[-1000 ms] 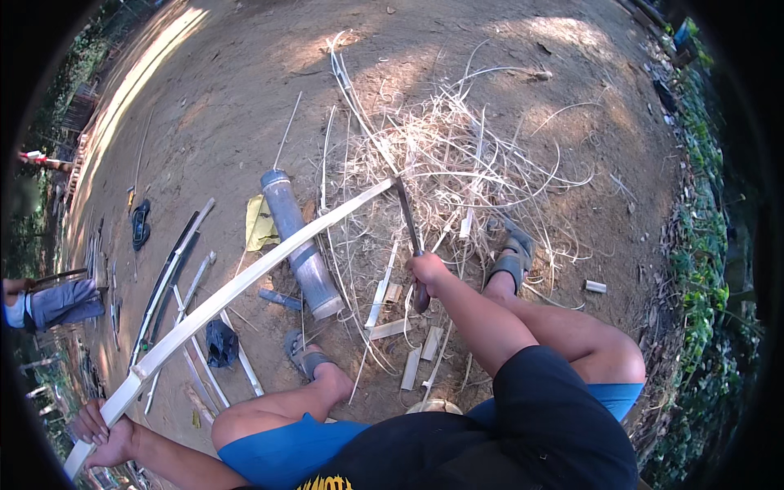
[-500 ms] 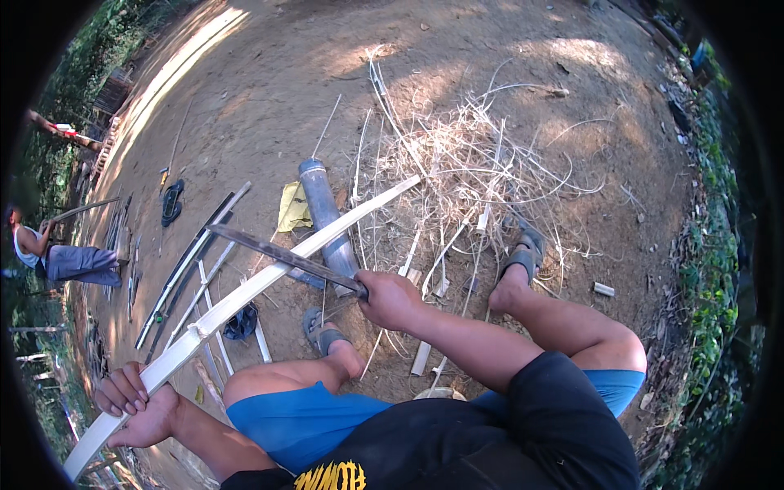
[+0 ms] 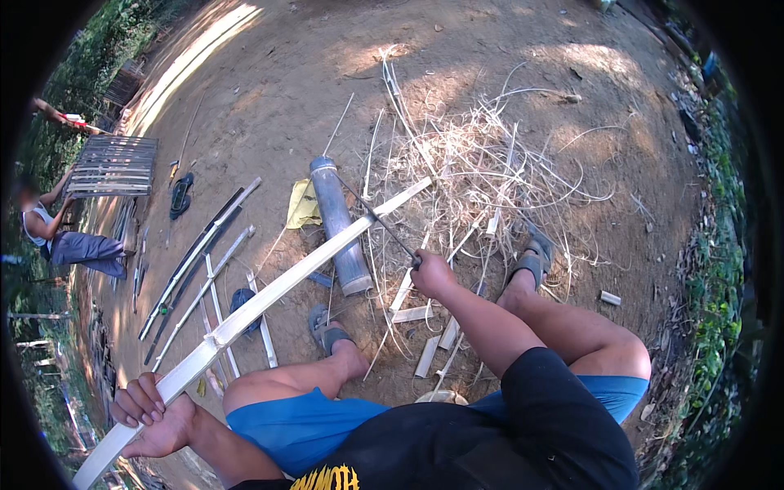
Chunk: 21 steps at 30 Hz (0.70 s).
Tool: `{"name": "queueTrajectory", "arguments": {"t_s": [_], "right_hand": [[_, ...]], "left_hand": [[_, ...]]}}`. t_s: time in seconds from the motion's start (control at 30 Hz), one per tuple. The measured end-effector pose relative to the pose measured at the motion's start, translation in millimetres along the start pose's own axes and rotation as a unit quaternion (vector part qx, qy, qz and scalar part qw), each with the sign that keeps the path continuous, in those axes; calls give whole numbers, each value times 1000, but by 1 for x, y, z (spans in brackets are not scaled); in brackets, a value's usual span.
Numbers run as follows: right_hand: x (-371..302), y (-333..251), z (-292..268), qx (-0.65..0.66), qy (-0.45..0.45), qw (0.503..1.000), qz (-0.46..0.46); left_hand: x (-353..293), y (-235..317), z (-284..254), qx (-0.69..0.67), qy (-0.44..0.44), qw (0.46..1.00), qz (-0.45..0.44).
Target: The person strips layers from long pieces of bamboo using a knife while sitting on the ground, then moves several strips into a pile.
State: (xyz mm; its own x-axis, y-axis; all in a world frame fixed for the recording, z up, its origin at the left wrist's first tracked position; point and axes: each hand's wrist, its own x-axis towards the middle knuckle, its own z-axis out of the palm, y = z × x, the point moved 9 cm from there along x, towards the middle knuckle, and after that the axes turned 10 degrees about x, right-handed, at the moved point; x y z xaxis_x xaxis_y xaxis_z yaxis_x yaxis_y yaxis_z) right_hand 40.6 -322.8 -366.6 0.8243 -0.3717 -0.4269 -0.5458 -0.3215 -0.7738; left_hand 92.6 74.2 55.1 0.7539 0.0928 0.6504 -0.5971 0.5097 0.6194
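Note:
My left hand (image 3: 159,416) is closed round the near end of a long pale bamboo strip (image 3: 286,291). From there the strip slants up to the right, crossing above a thick grey-brown bamboo section (image 3: 337,220) on the ground. My right hand (image 3: 433,276) grips a long dark-bladed knife (image 3: 390,230) by its handle, which the fingers mostly cover. The blade lies across the strip near its far end, pointing away to the left. A raised node shows on the strip nearer my left hand.
A heap of curly shavings (image 3: 482,159) lies beyond my sandalled feet. Short offcuts (image 3: 426,357) are scattered between them. To the left are several bamboo poles (image 3: 200,257), a yellow cloth (image 3: 304,204) and a dark sandal (image 3: 181,196). Farther left, a person holds a slatted panel (image 3: 113,166).
My right hand and the knife have moved right and outward along the strip toward its far end. My left hand keeps its grip. The other person's slatted panel now shows its broad face.

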Motion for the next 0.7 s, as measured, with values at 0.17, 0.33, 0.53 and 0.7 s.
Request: {"name": "queueTrajectory", "arguments": {"t_s": [0.17,0.33,0.53,0.7], "right_hand": [[-4,-40,-5,-14,32,998,-45],[33,92,-35,0,112,984,141],[-7,55,-6,31,46,994,89],[-28,49,17,123,115,981,94]], "left_hand": [[4,3,-7,0,-2,1000,6],[-3,-13,0,-3,30,1000,3],[-8,12,-9,62,86,994,23],[-5,-3,-24,-21,36,999,-20]]}}
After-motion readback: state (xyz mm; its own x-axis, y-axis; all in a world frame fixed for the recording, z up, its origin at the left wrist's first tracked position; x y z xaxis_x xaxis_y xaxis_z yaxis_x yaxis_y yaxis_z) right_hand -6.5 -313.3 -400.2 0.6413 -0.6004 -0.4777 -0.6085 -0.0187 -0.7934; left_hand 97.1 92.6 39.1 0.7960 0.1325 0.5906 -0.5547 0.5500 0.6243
